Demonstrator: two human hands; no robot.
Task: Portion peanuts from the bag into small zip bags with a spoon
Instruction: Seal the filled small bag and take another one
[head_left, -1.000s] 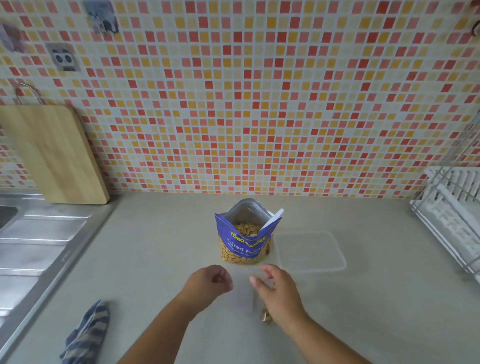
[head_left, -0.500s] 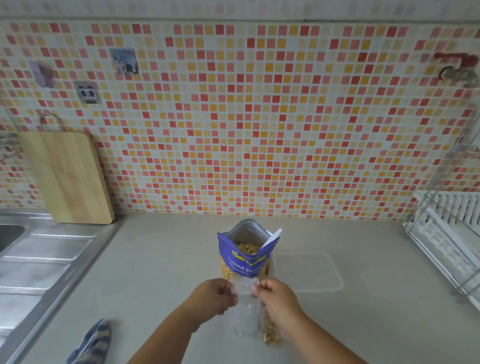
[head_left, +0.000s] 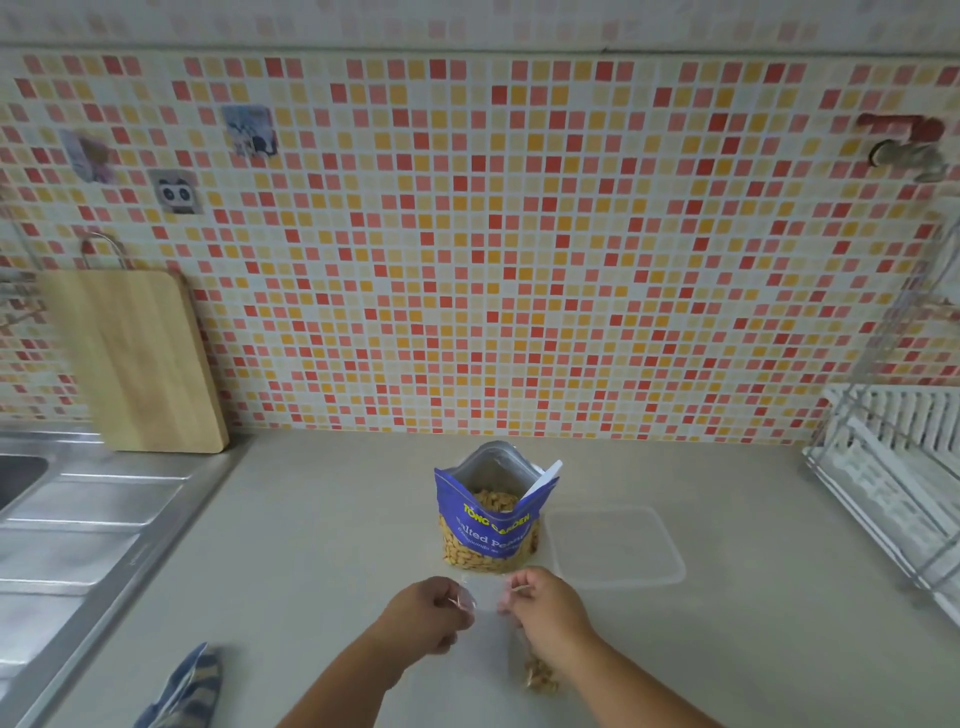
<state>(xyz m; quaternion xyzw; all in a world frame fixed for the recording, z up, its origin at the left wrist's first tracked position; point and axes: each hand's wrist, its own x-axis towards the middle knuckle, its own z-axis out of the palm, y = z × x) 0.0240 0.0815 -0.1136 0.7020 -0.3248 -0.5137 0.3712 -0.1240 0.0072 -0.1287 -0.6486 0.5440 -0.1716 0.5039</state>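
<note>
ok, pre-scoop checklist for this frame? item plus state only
1. Both hands on the zip bag: ok. Left hand and right hand pinch the top of the small zip bag.
2. Zip bag mouth open: cannot tell, clear film and blur.
3. Peanut bag upright and open: ok, peanuts visible inside.
4. Spoon within reach: ok, white handle sticks out of the peanut bag.
5. A hand free for the spoon: not ok, both are occupied.
6. Filled zip bag out of the way: ok, it lies under the right wrist.
</note>
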